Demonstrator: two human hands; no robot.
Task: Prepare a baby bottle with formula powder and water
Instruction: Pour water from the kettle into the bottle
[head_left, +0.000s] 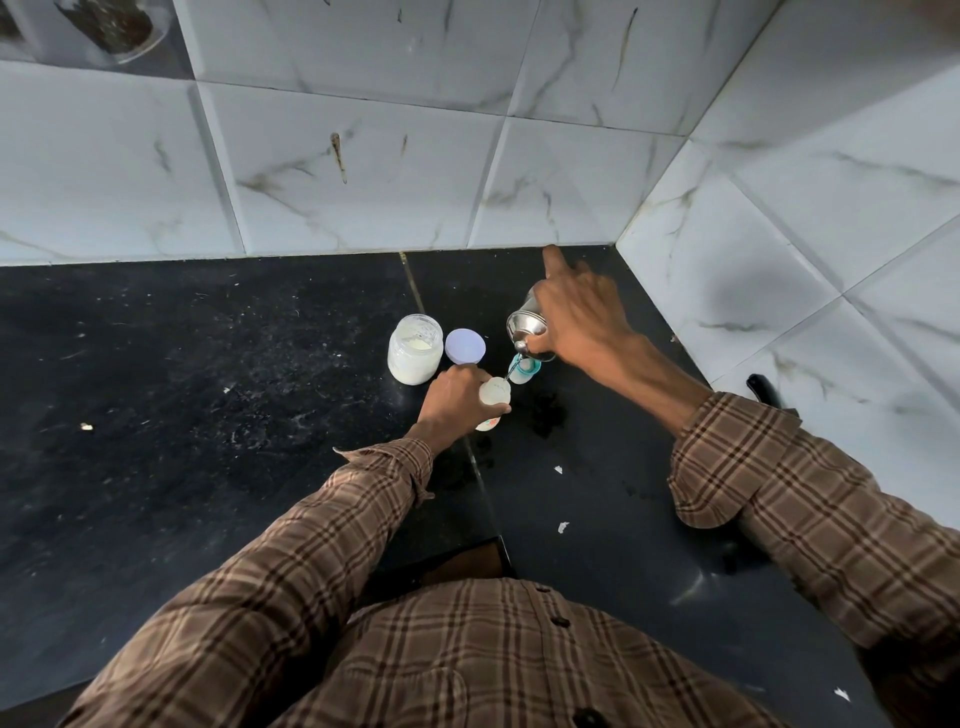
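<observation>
An open jar of white powder (415, 356) is standing upright on the black counter (208, 415), its pale lid (465, 346) lying flat just beside it. The left hand (453, 402) is wrapping closed fingers around the baby bottle (494, 397), whose long axis is leaning slightly, mouth pointing up. The teal bottle cap (525, 370) is sitting just behind. The right hand (582, 317) is gripping a tipped steel cup (527, 323), index finger extended, rim pointing down-left, a thin stream running toward the bottle's mouth.

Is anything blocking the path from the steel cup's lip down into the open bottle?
Nothing visible. The steel cup, tilted in the right hand, sits above the bottle held by the left hand; its mouth is uncovered.
</observation>
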